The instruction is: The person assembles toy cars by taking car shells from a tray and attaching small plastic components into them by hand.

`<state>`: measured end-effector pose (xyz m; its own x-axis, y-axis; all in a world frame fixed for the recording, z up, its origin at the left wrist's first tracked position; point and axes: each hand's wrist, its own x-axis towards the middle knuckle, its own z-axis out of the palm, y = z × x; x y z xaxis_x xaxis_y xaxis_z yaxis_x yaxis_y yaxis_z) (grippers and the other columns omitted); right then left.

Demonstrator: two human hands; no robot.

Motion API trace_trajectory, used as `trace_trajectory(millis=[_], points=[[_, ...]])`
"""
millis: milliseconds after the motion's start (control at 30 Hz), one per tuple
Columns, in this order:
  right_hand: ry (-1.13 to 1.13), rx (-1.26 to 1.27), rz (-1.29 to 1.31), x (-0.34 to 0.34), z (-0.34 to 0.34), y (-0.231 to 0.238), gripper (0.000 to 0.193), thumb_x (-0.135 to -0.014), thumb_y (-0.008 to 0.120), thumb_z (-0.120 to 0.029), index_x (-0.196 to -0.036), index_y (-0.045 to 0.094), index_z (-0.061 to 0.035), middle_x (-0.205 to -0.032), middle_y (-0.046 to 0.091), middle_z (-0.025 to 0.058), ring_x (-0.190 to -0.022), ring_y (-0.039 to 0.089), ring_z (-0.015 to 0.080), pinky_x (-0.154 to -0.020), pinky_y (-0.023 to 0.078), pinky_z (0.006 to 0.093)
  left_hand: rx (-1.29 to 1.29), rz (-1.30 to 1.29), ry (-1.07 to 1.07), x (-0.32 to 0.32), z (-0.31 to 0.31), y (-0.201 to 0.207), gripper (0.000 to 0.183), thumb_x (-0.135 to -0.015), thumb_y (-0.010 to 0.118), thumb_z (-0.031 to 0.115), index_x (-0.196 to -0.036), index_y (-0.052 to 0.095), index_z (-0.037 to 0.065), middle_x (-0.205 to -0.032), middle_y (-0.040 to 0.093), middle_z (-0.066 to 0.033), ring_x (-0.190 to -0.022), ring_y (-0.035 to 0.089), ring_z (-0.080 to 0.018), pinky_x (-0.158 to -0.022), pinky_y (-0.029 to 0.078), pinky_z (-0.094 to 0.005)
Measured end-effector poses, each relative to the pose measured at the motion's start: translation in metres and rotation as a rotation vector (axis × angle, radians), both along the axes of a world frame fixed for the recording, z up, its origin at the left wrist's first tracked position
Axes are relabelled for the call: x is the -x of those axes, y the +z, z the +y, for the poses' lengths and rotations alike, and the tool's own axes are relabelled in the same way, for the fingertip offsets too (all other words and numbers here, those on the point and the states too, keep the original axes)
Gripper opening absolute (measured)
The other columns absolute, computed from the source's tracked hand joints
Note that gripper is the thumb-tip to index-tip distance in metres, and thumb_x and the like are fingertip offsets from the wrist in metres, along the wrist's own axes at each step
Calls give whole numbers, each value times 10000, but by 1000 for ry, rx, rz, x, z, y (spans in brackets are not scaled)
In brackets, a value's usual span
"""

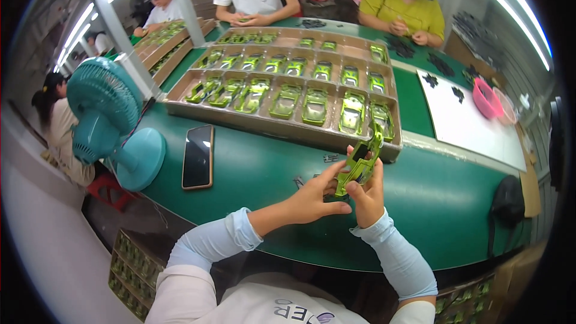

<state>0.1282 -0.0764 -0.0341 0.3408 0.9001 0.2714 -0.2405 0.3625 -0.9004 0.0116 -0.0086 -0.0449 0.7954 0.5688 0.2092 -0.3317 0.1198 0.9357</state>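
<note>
A green toy car shell (360, 162) is held up, tilted, over the table (447, 204), near the front R corner of the tray (282, 134). It's gripped btwn thumb and fingers by the R hand (368, 201); the L hand (312, 198) is half-spread, w/ fingertips laid at the shell's edge and thumb standing clear. Some loose parts (330, 158) are seen on the table nr the L hand, prob. small fittings, but too tiny to be told apart. For best results, the shell should be pinched by its solid sides, w/o pressure on thin bits, steadied w/ R, turned gently w/ L fingertips, and held off the tray wall, b/c other shells (315, 105) might be knocked or scratched.
</note>
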Motion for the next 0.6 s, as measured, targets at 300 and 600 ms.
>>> trace_trajectory(millis=[300,600], points=[[-122,150,-376,-12,-3,4,502,-730,604,-176,-1159,399,-17,-1124,475,135,-1055,450,232,-817,392,312,-344,255,494,54,79,46,491,-690,678,144,-1105,473,-22,-926,571,-89,-784,553,-127,-687,442,-235],[-145,116,-587,-3,-8,14,356,-678,616,-82,-1008,503,-14,-950,522,106,-858,519,203,-709,431,282,-897,1154,1606,208,268,44,478,-668,620,394,-986,585,39,-1004,541,-177,-953,475,-316,-817,371,-373]])
